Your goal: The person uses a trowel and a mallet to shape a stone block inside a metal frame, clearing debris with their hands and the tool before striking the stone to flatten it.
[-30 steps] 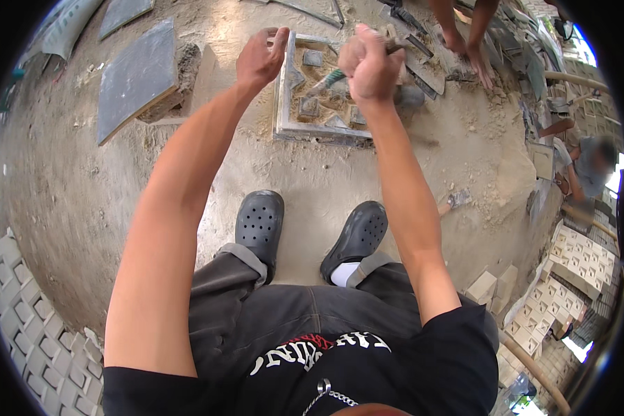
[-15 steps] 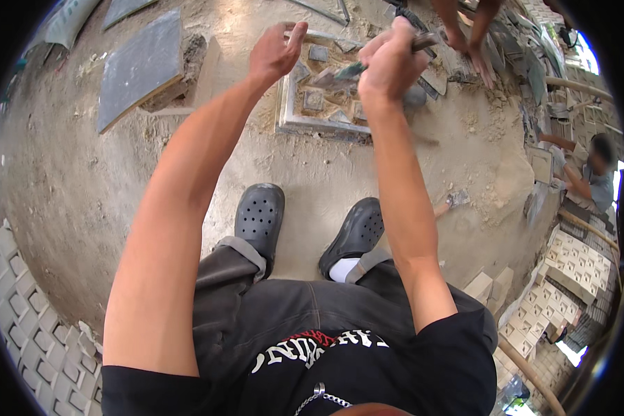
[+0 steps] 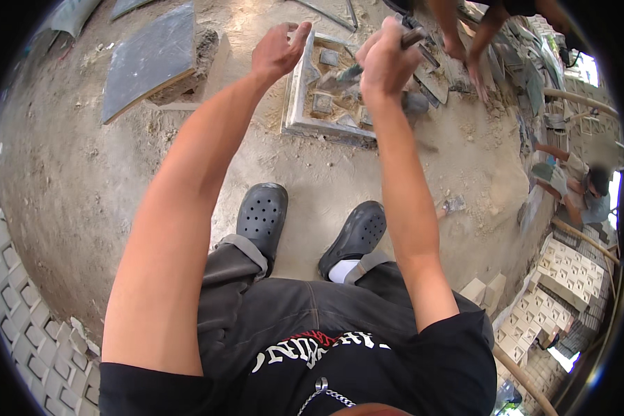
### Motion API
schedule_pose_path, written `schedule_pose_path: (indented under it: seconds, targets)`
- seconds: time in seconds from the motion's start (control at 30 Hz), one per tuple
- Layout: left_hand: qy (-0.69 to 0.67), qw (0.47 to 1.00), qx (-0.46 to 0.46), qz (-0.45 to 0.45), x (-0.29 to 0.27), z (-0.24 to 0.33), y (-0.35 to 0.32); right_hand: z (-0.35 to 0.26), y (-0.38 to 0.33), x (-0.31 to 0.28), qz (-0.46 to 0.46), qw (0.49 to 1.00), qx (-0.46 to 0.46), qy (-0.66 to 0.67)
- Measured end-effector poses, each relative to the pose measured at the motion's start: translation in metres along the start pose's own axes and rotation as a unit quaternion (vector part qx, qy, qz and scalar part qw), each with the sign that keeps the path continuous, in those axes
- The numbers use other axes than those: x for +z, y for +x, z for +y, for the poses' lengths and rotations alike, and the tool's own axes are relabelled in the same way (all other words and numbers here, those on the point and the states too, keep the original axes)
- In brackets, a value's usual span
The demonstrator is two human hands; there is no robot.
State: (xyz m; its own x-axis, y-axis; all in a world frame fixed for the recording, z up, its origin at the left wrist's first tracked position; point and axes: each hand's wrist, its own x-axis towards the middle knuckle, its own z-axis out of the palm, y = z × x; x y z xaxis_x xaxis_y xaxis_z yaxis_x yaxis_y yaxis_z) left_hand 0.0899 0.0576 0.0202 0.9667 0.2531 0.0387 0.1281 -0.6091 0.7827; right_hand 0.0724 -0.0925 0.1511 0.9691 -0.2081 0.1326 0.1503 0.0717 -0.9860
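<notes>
My right hand is closed round the handle of a trowel. Its blurred blade points left over a square mould on the ground. Inside the pale rim, sandy material surrounds several small grey blocks. My left hand is by the mould's upper left corner, thumb raised apart from loosely bent fingers, with nothing visible in it. Whether it touches the rim, I cannot tell. My right hand and forearm hide the mould's right side.
A large grey slab lies tilted at the left. Beyond my right hand, another person's hands reach to the dusty ground. Farther right is another person, near pale patterned blocks. More patterned blocks lie lower left.
The view has shifted a little, so the mould and slab appear slightly farther right. My right hand still grips the trowel, its blade slightly shifted. The person at far right has changed posture.
</notes>
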Motion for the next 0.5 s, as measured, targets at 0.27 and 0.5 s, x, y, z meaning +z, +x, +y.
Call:
schedule_pose_path:
  seconds: [0.27,0.5]
  targets:
    - [-0.018,0.999,-0.027,0.006,-0.011,-0.016,0.011,0.018,0.009,-0.009,-0.296,0.95,-0.025,0.101]
    - [0.01,0.996,-0.071,-0.046,-0.019,-0.01,0.004,0.046,-0.008,-0.036,-0.461,0.88,-0.04,0.11]
